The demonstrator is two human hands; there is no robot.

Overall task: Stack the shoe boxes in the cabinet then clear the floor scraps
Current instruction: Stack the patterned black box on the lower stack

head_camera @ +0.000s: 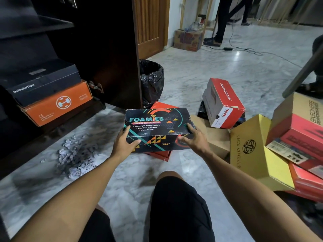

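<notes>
With both arms stretched forward, left hand (125, 143) and right hand (194, 139) clasp the Foamies box (157, 126).

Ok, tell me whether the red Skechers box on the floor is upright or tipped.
Tipped. The red Skechers box lies tilted, one end raised and the other resting on flattened cardboard.

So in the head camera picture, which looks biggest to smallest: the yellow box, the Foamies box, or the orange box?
1. yellow box, though it is nearer the camera.
2-3. Foamies box and orange box look alike, so no ranking.
</notes>
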